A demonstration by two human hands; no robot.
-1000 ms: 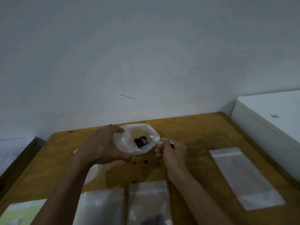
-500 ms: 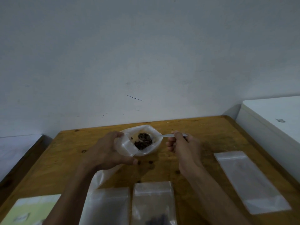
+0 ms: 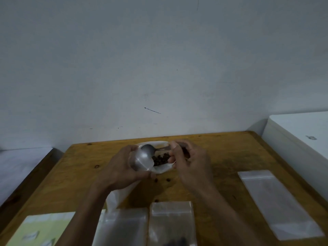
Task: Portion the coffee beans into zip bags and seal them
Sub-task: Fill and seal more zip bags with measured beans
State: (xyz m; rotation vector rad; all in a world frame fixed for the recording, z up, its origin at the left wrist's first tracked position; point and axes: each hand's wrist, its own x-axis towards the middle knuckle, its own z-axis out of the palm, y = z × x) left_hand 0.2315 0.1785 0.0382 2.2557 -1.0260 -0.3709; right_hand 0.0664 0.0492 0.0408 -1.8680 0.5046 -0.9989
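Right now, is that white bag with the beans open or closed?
Open. The left hand holds the white bag by its rim, its mouth gapes, and coffee beans and a spoon show inside.

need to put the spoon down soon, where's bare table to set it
Bare wood lies right of the right hand, up to the lone zip bag by the table's right edge. More lies left of the left hand, above the green sheet. The near edge is crowded: two zip bags side by side, stray beans above them.
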